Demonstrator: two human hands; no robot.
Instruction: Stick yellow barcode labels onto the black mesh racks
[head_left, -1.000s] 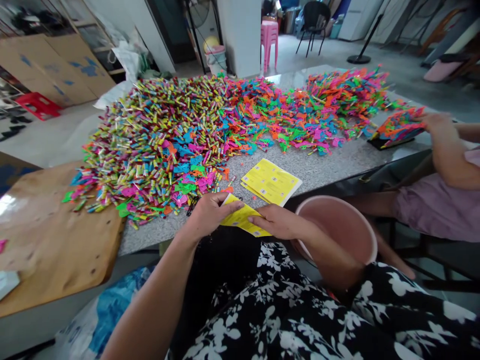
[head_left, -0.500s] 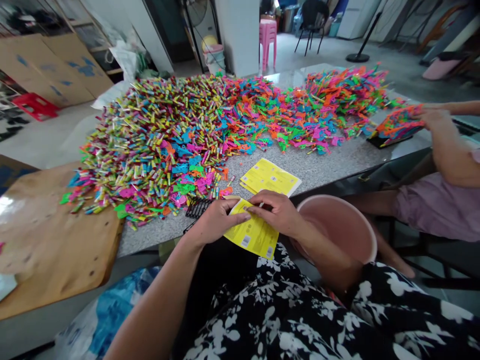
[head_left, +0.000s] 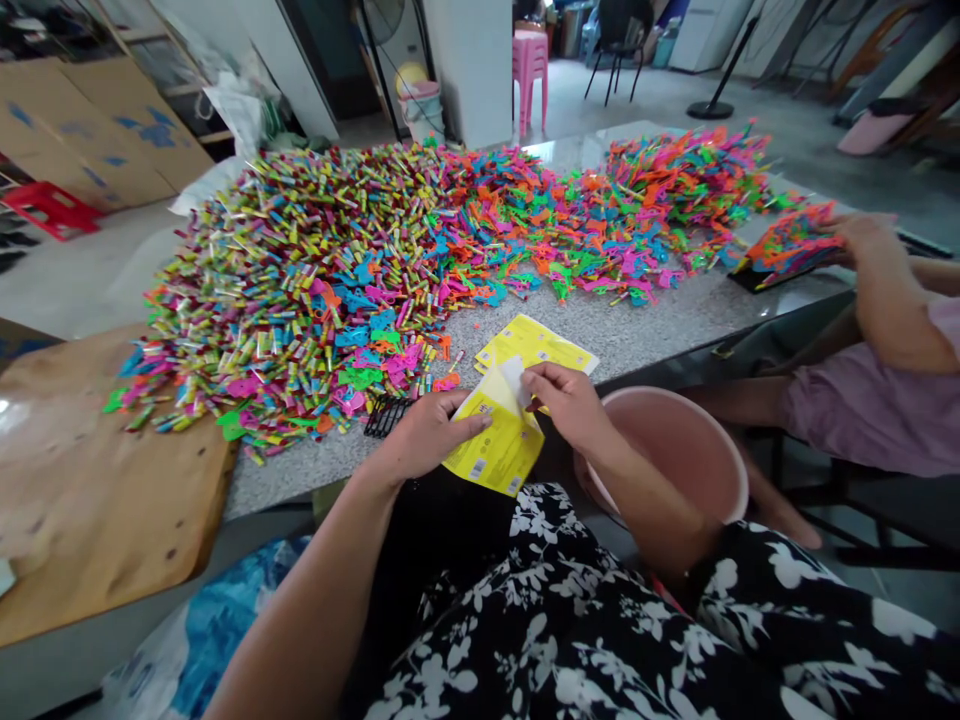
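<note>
Grey speckled stone forms the counter, a heap of small multicoloured pieces spreading from its left end along the far edge. A pink bucket stands just off the near edge. Yellow sheets lie by that edge, where one more sheet is pinched in the left hand, its raised white flap pinched by the right hand.
</note>
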